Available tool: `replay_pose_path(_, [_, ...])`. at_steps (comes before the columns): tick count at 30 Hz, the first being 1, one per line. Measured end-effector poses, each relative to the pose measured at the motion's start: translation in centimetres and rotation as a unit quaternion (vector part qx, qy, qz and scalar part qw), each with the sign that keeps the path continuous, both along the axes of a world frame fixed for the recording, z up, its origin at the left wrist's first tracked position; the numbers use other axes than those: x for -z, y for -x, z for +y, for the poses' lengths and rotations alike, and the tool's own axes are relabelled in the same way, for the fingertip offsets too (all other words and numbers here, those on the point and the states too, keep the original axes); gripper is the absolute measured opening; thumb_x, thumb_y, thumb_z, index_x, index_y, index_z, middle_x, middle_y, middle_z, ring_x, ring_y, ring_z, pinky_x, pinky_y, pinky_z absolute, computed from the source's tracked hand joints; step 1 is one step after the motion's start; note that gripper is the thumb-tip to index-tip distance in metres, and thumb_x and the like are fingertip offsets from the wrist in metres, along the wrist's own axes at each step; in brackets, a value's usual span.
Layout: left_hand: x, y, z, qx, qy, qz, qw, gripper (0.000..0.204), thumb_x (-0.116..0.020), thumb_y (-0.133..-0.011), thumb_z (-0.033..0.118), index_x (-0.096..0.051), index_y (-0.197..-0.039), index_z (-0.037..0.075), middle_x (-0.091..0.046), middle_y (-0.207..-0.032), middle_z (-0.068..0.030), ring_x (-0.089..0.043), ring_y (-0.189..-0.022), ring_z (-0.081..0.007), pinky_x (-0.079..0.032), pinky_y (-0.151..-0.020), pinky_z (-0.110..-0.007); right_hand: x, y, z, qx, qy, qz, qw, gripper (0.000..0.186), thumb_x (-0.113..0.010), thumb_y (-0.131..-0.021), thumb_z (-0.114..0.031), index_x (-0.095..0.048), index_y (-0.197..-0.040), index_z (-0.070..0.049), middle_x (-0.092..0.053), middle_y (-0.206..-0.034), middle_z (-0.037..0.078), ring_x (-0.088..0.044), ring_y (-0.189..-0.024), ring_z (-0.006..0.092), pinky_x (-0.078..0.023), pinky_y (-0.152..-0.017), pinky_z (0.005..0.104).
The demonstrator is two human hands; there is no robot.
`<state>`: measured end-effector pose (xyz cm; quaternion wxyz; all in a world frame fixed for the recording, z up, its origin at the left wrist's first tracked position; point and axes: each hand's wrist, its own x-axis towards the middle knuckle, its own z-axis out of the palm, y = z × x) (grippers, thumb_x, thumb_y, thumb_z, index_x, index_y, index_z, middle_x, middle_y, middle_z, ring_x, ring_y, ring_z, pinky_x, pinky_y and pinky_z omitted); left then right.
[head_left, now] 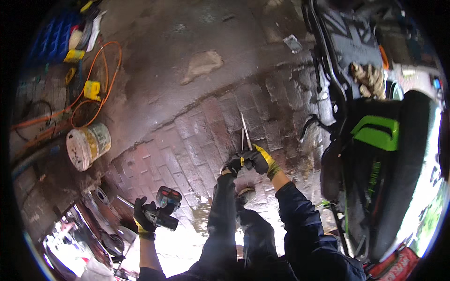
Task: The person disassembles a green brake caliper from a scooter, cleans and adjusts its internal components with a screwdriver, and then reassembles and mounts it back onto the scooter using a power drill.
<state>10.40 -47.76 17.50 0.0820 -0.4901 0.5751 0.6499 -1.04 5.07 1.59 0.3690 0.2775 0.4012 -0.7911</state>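
Observation:
My left hand (144, 216), in a black and yellow glove, is closed around a cordless power tool (161, 220) at the lower left. Its battery (168, 198), dark with red marks, sticks up beside the hand. A thin metal shaft (124, 202) shows on the hand's far side; whether it belongs to the tool I cannot tell. Reaching forward past my knees, my right hand (260, 160) wears a matching glove and has its fingers bent round a slim pale rod (245, 129). A second, shorter rod end shows beside it. Dark shapes by these fingers partly merge with my shoe.
Wet brick paving (197, 136) lies ahead. On the left are a dirty white bucket (82, 150), an orange hose (119, 56) and a blue crate (54, 35). A large black and green vehicle part (375, 136) stands on the right. A flat rectangular piece (293, 43) lies farther off.

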Motion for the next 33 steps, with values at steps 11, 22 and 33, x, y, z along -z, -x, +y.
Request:
replay_pose_path(11, [-13.2, -2.6, -7.0, -0.210, -0.014, -0.059, 0.976, 0.062, -0.060, -0.100, 0.057, -0.062, -0.133, 0.004, -0.073, -0.082, -0.0183, -0.070, -0.071, -0.0305, -0.059, -0.072, -0.043, -25.3, 14.0, 3.1, -0.095, -0.048, -0.043, 0.993, 0.040, -0.068, -0.105, -0.019, -0.063, -0.142, -0.005, -0.078, -0.108, 0.014, -0.061, -0.063, 0.0119, -0.049, -0.057, 0.0261])
replay_pose_path(22, [-18.3, 36.6, -3.7, 0.051, -0.044, 0.007, 0.998, 0.050, -0.067, -0.101, 0.046, -0.068, -0.110, -0.003, -0.072, -0.073, -0.0221, -0.066, -0.055, -0.0307, -0.055, -0.052, -0.042, -31.6, 34.3, 5.0, 0.195, -0.151, -0.023, 0.969, 0.028, -0.067, -0.101, -0.018, -0.067, -0.127, -0.007, -0.072, -0.093, 0.007, -0.057, -0.063, 0.0129, -0.045, -0.053, 0.0296])
replay_pose_path(33, [-23.7, 85.6, 2.4, 0.087, -0.176, 0.064, 0.979, 0.040, -0.066, -0.099, 0.041, -0.065, -0.114, 0.004, -0.067, -0.077, -0.0078, -0.065, -0.068, -0.0228, -0.056, -0.067, -0.038, -37.8, 63.9, 6.5, 0.315, -0.140, -0.018, 0.939, 0.039, -0.069, -0.098, -0.015, -0.059, -0.135, -0.008, -0.073, -0.094, 0.013, -0.059, -0.060, 0.0149, -0.045, -0.050, 0.0285])
